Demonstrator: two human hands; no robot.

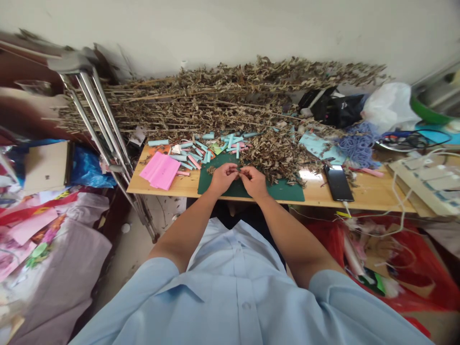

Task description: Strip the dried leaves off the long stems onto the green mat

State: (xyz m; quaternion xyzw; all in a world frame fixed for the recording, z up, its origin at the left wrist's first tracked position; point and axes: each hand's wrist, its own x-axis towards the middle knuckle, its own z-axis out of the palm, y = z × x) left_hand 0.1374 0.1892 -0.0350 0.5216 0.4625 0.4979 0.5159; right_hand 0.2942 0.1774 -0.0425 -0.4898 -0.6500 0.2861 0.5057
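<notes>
Over a green mat (287,191) at the table's front edge, my left hand (224,177) and my right hand (253,182) meet almost fingertip to fingertip. The fingers of both are pinched together; what lies between them is too small to make out, perhaps bits of dried leaf. A heap of dried leaves (276,153) covers the back and right of the mat, close to my right hand. Left of my hands lie several blue and pink paper rolls (194,155) and a stack of pink paper sheets (160,171).
Long dried leafy stalks (215,96) lie along the wall. A black phone (338,183) with a cable, purple string (359,143) and a power strip (420,177) are on the right. Metal crutches (104,120) lean at the table's left end. A red bag (431,268) sits below right.
</notes>
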